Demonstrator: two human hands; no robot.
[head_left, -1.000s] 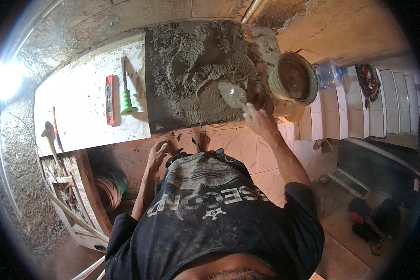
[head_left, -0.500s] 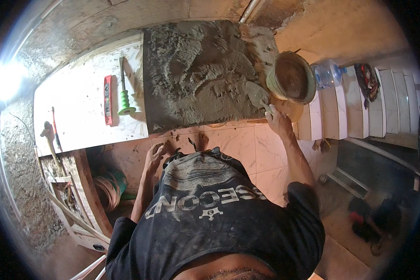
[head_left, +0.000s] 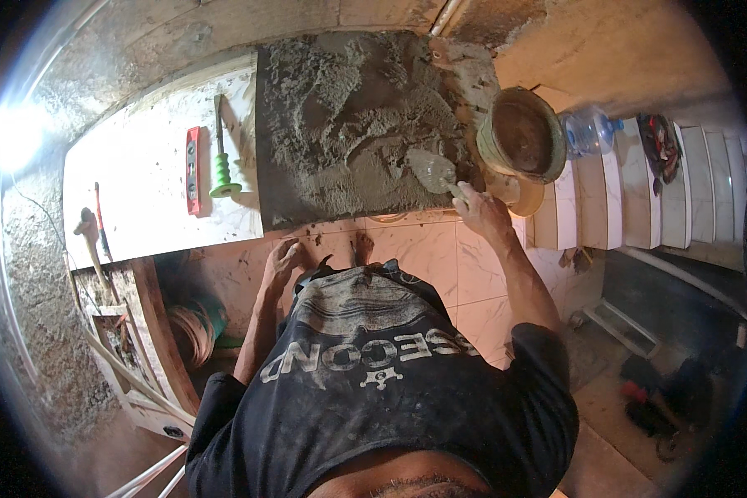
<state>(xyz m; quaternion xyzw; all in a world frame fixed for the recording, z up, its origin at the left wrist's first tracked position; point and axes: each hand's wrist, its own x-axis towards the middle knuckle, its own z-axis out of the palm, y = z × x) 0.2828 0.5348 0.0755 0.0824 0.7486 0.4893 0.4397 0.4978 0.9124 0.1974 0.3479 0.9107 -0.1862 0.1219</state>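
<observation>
My right hand [head_left: 483, 212] is closed around the handle of a trowel [head_left: 433, 171]. Its rounded, mortar-smeared blade lies against the wet grey mortar [head_left: 349, 116], close to the front right corner of the spread. Ridges and lumps cover much of that mortar. Just right of the trowel stands a bucket [head_left: 485, 137] with grey-brown contents. My left hand [head_left: 283, 256] hangs just in front of the worktop's edge, its fingers loosely bent and apart, with nothing visible in it.
White tile [head_left: 149, 166] adjoins the mortar on the left, bearing a red spirit level [head_left: 193, 170], a green-handled chisel [head_left: 222, 166] and a hammer [head_left: 90, 236]. A clear water bottle [head_left: 588, 131] and leaning tiles [head_left: 631, 191] are at right. Coiled hose [head_left: 192, 332] lies below the worktop.
My right hand has drawn the trowel left across the mortar, its blade now showing more fully. My left hand stays near the worktop's edge, its fingers a little more bent.
</observation>
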